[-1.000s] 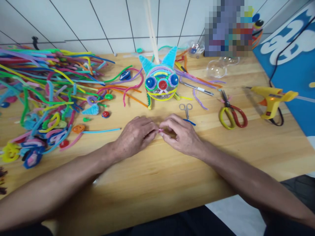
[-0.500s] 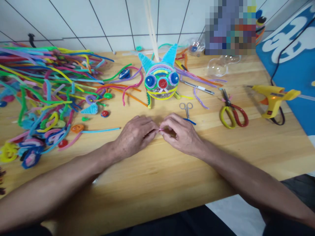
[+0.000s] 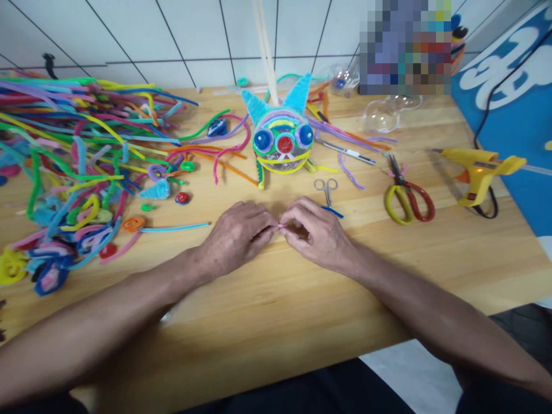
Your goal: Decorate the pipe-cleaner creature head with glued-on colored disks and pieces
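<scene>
pink piece shifted between fingers

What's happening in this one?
A person's left hand and right hand meet over the wooden table, fingertips pinching a small pink piece, too small to identify. Just beyond sits an animal head with blue ears. Heaped pipe cleaners lie to the left; to the right are red-and-yellow-handled scissors and a yellow glue gun, its orange light glowing. Neither hand touches those tools.
</scene>
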Action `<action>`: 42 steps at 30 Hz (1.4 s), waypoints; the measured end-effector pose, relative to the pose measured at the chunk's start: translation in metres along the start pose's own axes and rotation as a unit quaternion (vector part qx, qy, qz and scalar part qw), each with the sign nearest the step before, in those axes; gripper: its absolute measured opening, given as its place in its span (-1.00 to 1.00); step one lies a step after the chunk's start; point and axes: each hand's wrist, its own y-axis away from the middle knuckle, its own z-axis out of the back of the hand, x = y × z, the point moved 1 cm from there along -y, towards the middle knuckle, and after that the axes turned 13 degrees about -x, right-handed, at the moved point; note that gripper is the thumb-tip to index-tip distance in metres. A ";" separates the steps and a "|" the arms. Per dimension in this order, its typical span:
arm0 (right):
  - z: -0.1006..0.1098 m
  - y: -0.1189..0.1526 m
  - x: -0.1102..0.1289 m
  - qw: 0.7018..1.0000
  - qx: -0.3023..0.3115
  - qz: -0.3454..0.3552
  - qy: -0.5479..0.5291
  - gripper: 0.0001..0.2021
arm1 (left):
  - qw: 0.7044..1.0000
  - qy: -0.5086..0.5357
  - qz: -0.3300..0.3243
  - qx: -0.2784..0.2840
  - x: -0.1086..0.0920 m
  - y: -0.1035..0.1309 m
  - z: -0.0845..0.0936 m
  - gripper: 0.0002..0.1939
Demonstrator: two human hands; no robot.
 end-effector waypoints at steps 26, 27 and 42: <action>0.000 0.001 -0.001 1.000 -0.001 -0.014 0.001 -0.88 | 1.000 -0.001 -0.005 -0.004 0.000 0.000 0.000 -0.80; 0.000 0.001 -0.001 1.000 -0.002 -0.012 0.000 -0.88 | 1.000 -0.001 -0.005 -0.005 0.000 0.000 0.000 -0.81; 0.000 0.002 -0.002 1.000 -0.016 0.005 -0.003 -0.92 | 1.000 0.004 -0.004 -0.007 0.001 0.001 0.000 -0.79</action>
